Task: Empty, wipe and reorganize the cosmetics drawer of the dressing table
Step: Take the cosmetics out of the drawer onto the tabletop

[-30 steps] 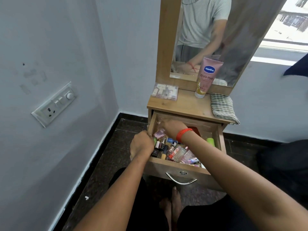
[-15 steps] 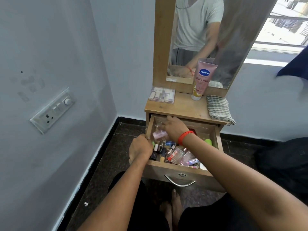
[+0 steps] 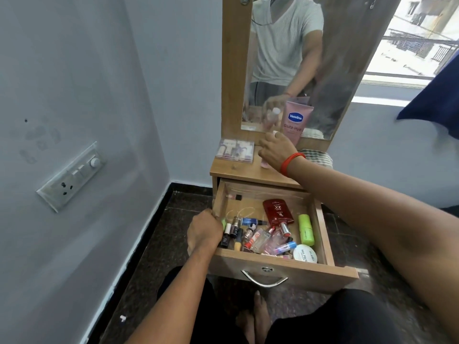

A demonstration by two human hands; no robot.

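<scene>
My left hand grips the drawer by its left wall; my right hand holds a pink bottle at the counter, Vaseline Gluta-Hya tube at its 1 o'clock; a NAIL POLI tub at the drawer's 5 o'clock.

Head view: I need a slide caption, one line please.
Right grip holds a pink bottle at the tabletop; left grip holds the open, cluttered drawer's side.
</scene>
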